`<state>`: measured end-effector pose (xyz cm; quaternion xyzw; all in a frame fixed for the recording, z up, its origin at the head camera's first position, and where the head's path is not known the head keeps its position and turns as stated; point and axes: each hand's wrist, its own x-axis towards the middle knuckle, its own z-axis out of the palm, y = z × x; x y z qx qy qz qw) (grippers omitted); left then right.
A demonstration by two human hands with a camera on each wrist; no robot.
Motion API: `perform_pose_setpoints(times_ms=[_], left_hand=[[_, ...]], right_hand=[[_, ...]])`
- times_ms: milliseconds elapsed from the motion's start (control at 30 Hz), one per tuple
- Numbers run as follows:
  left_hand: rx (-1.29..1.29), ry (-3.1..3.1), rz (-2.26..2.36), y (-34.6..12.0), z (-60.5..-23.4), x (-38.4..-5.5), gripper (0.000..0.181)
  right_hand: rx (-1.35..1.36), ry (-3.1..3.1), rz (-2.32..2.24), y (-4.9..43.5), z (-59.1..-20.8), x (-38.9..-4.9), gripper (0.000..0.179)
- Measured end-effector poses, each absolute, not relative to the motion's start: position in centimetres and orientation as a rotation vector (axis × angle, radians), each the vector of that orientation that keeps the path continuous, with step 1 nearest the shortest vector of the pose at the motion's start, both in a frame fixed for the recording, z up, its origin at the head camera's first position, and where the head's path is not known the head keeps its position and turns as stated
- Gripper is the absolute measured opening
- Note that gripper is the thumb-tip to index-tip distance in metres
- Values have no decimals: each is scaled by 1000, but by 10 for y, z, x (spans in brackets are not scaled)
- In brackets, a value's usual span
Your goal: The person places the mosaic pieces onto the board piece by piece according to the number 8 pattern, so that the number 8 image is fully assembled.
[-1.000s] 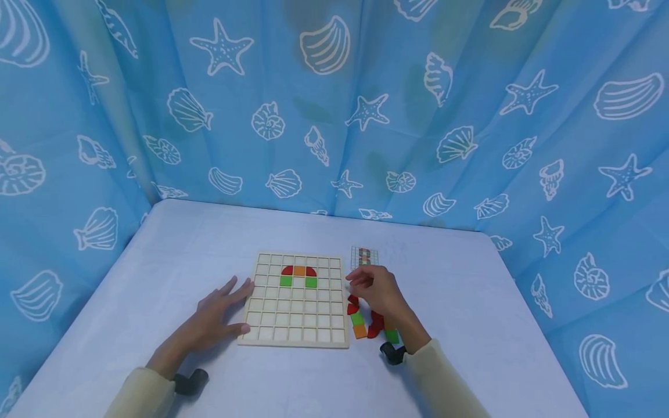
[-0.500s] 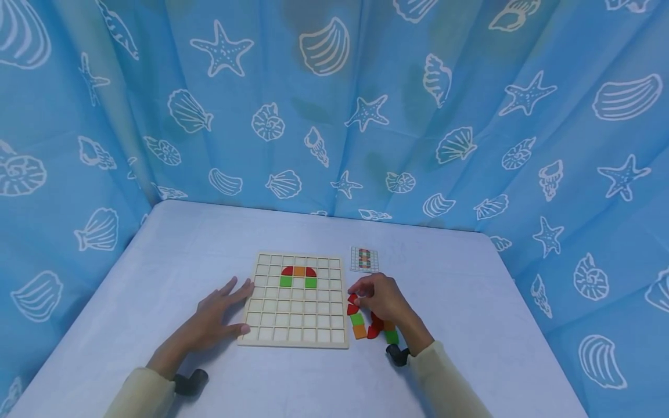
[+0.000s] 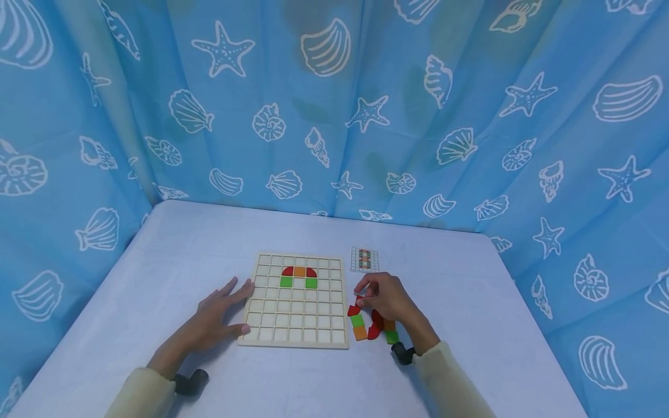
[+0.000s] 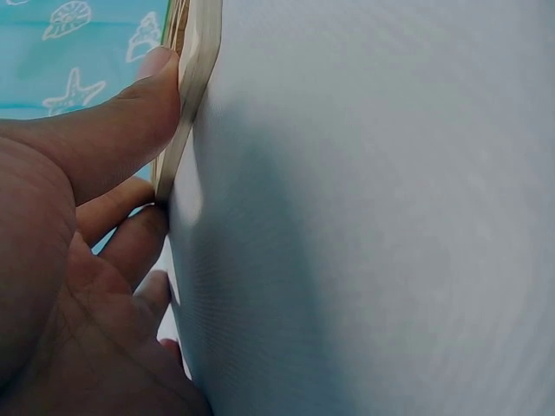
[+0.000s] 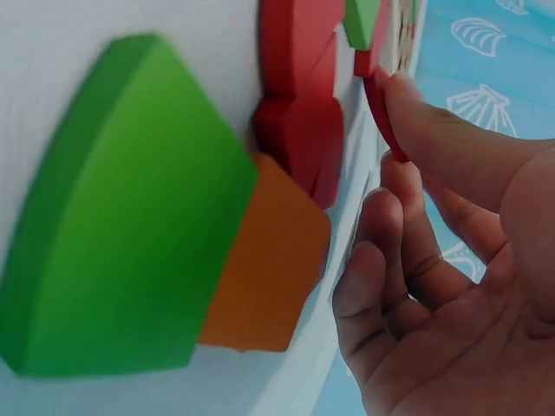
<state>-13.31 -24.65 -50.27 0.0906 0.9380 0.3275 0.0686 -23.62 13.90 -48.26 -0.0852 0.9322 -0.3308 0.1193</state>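
The left hand (image 3: 213,320), fingers loosely spread, rests at the left edge of the board (image 3: 295,320), probably steadying it. Just right of the board, the right hand (image 3: 389,296) pinches a red block (image 5: 379,113); other blocks (image 3: 374,331) lie there, seemingly for easy reach.

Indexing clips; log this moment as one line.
left hand: touching grid board | right hand: pinching red piece | pattern card: beyond right hand

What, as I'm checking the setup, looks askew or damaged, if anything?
Only the loose pieces look askew, lying at mixed angles beside the board; the five tiles on it sit neatly. No damage shows.
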Motion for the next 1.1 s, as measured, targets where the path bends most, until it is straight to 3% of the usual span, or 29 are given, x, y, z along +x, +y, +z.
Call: perform_pose_setpoints(times_ms=[400, 1100], left_hand=[[249, 2824, 975, -246, -504, -135, 98], [287, 2820, 992, -248, -503, -133, 94]], right_hand=[[-337, 2693, -1114, 127, -483, -233, 26], [-621, 2638, -1202, 52, -481, -227, 10]])
